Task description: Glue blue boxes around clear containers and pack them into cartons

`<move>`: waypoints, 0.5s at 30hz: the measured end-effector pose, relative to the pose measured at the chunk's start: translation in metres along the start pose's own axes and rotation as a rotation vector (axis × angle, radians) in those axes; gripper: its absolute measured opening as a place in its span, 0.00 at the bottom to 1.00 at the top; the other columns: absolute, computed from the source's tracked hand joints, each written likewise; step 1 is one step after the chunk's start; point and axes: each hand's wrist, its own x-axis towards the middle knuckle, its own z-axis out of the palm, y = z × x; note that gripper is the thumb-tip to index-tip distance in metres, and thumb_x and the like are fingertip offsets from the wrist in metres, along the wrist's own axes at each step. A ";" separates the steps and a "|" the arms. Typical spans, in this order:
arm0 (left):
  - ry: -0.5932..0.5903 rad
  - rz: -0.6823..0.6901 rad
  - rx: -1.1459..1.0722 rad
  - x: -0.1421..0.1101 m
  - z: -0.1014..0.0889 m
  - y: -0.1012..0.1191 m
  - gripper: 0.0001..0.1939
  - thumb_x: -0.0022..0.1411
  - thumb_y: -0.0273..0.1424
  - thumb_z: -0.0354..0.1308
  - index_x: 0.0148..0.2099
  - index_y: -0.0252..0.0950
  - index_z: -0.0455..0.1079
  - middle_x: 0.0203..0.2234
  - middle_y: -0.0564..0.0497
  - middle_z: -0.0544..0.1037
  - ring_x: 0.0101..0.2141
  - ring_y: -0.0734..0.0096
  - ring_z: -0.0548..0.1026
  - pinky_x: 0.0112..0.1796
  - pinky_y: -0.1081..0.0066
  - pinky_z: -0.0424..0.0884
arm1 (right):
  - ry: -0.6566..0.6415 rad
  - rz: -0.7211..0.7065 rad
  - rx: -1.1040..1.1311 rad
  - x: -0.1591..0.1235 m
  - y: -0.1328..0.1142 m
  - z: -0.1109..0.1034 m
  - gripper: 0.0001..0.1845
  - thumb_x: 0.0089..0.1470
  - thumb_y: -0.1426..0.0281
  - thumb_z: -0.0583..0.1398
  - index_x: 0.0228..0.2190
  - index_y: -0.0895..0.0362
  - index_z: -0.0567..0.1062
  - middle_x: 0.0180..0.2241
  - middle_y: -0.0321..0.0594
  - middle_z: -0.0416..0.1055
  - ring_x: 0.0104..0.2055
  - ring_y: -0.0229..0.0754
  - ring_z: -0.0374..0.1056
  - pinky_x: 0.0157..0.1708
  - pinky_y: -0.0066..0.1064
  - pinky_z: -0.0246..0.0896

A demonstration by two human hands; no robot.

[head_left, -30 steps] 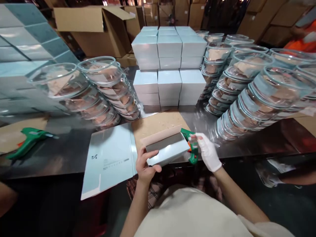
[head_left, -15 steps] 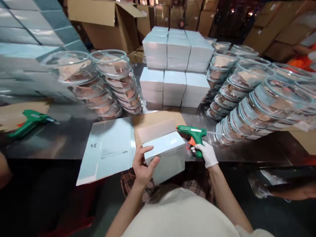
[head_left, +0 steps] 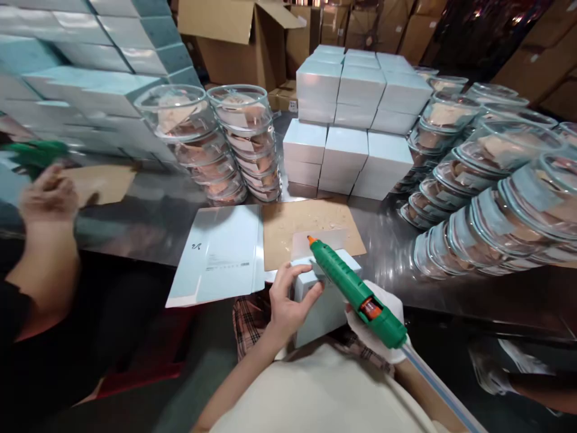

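My bare left hand (head_left: 291,304) grips a pale blue box (head_left: 318,322) at the table's front edge, thumb and fingers bent over its near left corner. A whitish flap (head_left: 300,245) stands up along the box's far side. In a white glove, my right hand (head_left: 390,300) is closed around a green glue gun (head_left: 345,282) held over the box. Its orange nozzle points away and left, near the raised flap. A long clear glue stick (head_left: 435,376) runs out of its rear end. The gun hides part of the box top and some fingers.
Left of the box lies a flat pale blue cardboard sheet (head_left: 228,246); behind is brown cardboard (head_left: 311,210). Stacks of clear round containers (head_left: 241,144) and white-blue boxes (head_left: 345,150) stand farther back. At left, a co-worker's hand (head_left: 49,195) is near a blurred green tool (head_left: 38,156).
My right hand has brought the glue gun from beside the box to above it, turning the nozzle toward the flap. The co-worker's hand has come into view, and the camera has swung left.
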 end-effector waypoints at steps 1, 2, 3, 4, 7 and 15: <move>0.003 0.016 -0.003 0.000 0.000 0.000 0.14 0.66 0.43 0.69 0.47 0.40 0.80 0.42 0.46 0.82 0.46 0.58 0.79 0.50 0.60 0.75 | -0.013 -0.068 -0.047 0.002 -0.003 0.004 0.08 0.57 0.63 0.63 0.28 0.52 0.75 0.26 0.39 0.75 0.28 0.44 0.74 0.30 0.35 0.70; 0.004 0.032 -0.003 -0.001 0.000 0.000 0.14 0.66 0.43 0.69 0.47 0.40 0.80 0.41 0.47 0.82 0.46 0.58 0.78 0.50 0.60 0.75 | -0.017 -0.123 -0.090 0.004 -0.004 0.007 0.07 0.56 0.64 0.62 0.28 0.52 0.74 0.25 0.39 0.75 0.26 0.43 0.73 0.29 0.33 0.69; 0.002 0.045 0.000 -0.001 0.001 0.000 0.14 0.66 0.44 0.68 0.46 0.40 0.80 0.40 0.47 0.82 0.46 0.57 0.78 0.51 0.59 0.75 | -0.015 -0.158 -0.130 0.007 -0.005 0.011 0.07 0.55 0.65 0.62 0.28 0.52 0.74 0.25 0.39 0.74 0.26 0.42 0.72 0.28 0.32 0.68; -0.001 0.050 0.004 -0.002 0.001 -0.001 0.14 0.66 0.44 0.68 0.46 0.40 0.80 0.40 0.47 0.82 0.45 0.58 0.78 0.51 0.59 0.75 | -0.008 -0.181 -0.163 0.008 -0.004 0.014 0.07 0.55 0.64 0.62 0.28 0.53 0.74 0.24 0.39 0.74 0.25 0.42 0.71 0.27 0.32 0.67; 0.003 0.023 0.024 -0.005 -0.001 -0.003 0.14 0.66 0.44 0.68 0.45 0.40 0.80 0.40 0.47 0.82 0.47 0.57 0.79 0.53 0.58 0.74 | 0.010 -0.156 -0.192 0.008 0.006 0.015 0.09 0.55 0.62 0.63 0.27 0.53 0.74 0.25 0.40 0.74 0.26 0.44 0.72 0.27 0.32 0.67; 0.059 -0.101 -0.028 -0.007 -0.019 -0.017 0.15 0.64 0.43 0.70 0.47 0.40 0.79 0.41 0.48 0.78 0.43 0.62 0.77 0.42 0.68 0.72 | 0.172 0.524 0.250 0.018 0.063 0.007 0.19 0.43 0.50 0.70 0.26 0.51 0.76 0.25 0.41 0.75 0.25 0.47 0.69 0.31 0.42 0.71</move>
